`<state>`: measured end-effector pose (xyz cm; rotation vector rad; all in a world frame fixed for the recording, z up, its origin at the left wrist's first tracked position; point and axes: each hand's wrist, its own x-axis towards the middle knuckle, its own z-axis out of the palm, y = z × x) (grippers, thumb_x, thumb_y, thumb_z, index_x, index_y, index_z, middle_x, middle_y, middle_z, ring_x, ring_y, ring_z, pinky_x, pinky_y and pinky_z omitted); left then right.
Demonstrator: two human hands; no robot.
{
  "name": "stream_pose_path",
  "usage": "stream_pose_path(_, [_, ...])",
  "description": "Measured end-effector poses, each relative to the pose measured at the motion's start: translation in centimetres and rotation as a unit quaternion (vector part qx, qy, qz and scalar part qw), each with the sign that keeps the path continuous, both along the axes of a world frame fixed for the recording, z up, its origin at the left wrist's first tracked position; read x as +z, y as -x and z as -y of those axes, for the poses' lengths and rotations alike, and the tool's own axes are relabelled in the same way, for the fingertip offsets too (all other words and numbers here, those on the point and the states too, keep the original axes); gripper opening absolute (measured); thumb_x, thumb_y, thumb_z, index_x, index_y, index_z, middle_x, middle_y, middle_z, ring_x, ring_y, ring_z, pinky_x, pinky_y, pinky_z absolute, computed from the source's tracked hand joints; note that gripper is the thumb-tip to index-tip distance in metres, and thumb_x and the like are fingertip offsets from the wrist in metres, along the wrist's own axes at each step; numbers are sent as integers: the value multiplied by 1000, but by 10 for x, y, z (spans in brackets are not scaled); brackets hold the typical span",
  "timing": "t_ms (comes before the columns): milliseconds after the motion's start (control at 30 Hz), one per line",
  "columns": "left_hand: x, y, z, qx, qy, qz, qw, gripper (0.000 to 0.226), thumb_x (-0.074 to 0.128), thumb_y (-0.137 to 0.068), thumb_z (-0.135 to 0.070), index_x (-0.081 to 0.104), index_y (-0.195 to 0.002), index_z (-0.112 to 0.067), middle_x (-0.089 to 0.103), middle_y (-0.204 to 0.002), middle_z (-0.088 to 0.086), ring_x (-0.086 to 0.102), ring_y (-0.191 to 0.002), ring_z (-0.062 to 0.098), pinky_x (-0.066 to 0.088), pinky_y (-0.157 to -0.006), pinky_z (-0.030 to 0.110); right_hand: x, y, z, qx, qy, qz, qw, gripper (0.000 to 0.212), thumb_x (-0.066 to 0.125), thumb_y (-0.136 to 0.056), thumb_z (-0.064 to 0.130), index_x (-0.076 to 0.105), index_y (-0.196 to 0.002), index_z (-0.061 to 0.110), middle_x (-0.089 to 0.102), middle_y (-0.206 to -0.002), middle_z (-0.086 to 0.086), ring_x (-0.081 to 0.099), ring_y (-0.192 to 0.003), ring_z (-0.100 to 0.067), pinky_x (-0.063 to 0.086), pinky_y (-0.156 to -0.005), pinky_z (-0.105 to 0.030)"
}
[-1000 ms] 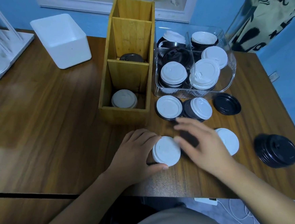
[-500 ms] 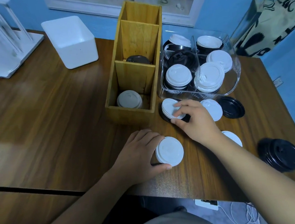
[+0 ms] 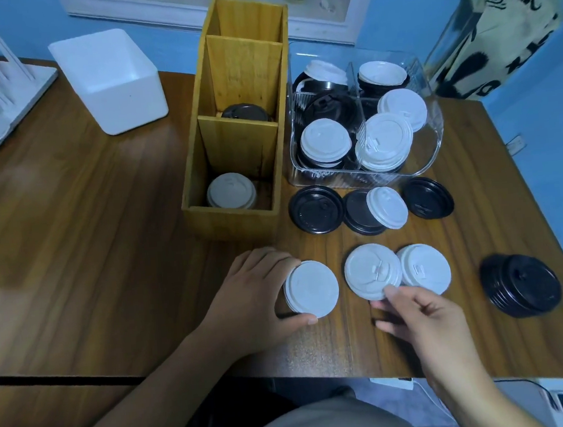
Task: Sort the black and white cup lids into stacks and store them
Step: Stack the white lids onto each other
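2 compartments of the wooden organizer [image 3: 233,223] hold started stacks, white nearest, black behind. Left hand [image 3: 250,303] curls round a white stack [image 3: 312,290] on the table [image 3: 108,260]; right hand [image 3: 423,316] pinches the near edge of a white lid [image 3: 372,272] beside it. Clear bin [image 3: 436,140] holds mixed lids, unsorted. Judged under half complete.

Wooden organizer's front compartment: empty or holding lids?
Not empty: a white lid lies flat low in the front compartment of the wooden organizer.
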<state>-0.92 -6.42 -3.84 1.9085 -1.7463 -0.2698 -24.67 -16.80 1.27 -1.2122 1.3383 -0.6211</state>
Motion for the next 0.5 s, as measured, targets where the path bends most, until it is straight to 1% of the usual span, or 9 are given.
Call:
stream_pose_path(100, [0, 1, 0, 2, 6, 4, 1000, 79, 72, -72, -74, 57, -131, -24, 57, -130, -12, 48, -128, 12, 37, -110, 35, 5, 5, 6, 97, 24, -89, 991, 31, 70, -89, 33, 77, -72, 9, 72, -70, -14, 70, -67, -35, 62, -67, -46])
stream_pose_path(167, [0, 1, 0, 5, 7, 6, 1000, 79, 71, -73, -75, 56, -132, -25, 57, -130, -12, 48, -128, 12, 35, -111, 33, 12, 7, 9, 185, 28, -155, 970, 42, 69, -84, 48, 72, -65, 10, 68, -60, -10, 63, -52, -25, 58, -62, -41])
stream_pose_path(233, [0, 1, 0, 5, 5, 11, 1000, 79, 70, -73, -76, 56, -132, -25, 57, -130, -12, 48, -129, 12, 34, -111, 33, 11, 12, 16, 236, 152, -225, 933, 38, 73, -85, 46, 67, -62, 16, 64, -57, 0, 57, -49, -10, 52, -59, -33])
stream_pose_path(267, [1, 1, 0, 4, 3, 12, 1000, 79, 69, -74, -76, 56, -132, -25, 57, -131, -12, 48, -129, 12, 34, -111, 32, 12, 13, 20, 247, 255, -241, 903, 28, 76, -86, 40, 66, -67, 22, 65, -65, 7, 57, -56, -6, 51, -60, -30])
stream_pose_path(300, [1, 1, 0, 4, 0, 12, 1000, 79, 69, -74, -76, 56, -133, -25, 57, -131, -12, 48, -129, 12, 33, -111, 32, 13, 15, 25, 273, 354, -237, 862, 15, 77, -86, 33, 67, -78, 26, 67, -79, 13, 61, -69, -5, 52, -66, -28])
stream_pose_path(333, [1, 1, 0, 4, -3, 12, 1000, 79, 69, -74, -76, 56, -133, -26, 57, -131, -12, 47, -129, 11, 32, -111, 31, 14, 16, 31, 319, 419, -231, 818, 11, 77, -86, 27, 69, -95, 26, 67, -99, 17, 63, -88, -5, 53, -77, -28])
stream_pose_path(367, [2, 1, 0, 4, -6, 11, 1000, 79, 69, -74, -77, 56, -133, -26, 57, -131, -13, 47, -129, 11, 32, -111, 30, 14, 16, 41, 380, 450, -227, 776, 27, 75, -87, 20, 68, -113, 24, 62, -122, 16, 60, -112, -8, 52, -93, -32])
stream_pose_path(433, [2, 1, 0, 4, -10, 11, 1000, 80, 68, -74, -77, 56, -133, -26, 57, -131, -12, 47, -129, 12, 33, -111, 31, 14, 12, 61, 504, 439, -240, 704, 57, 71, -86, 11, 57, -138, 27, 39, -157, 13, 33, -148, -16, 31, -119, -41])
stream_pose_path(500, [2, 1, 0, 3, -11, 11, 1000, 80, 68, -74, -78, 56, -133, -25, 57, -131, -11, 47, -129, 12, 34, -110, 32, 13, 4, 74, 565, 410, -275, 662, 72, 68, -85, 10, 45, -148, 37, 24, -164, 17, 16, -154, -10, 16, -124, -42])
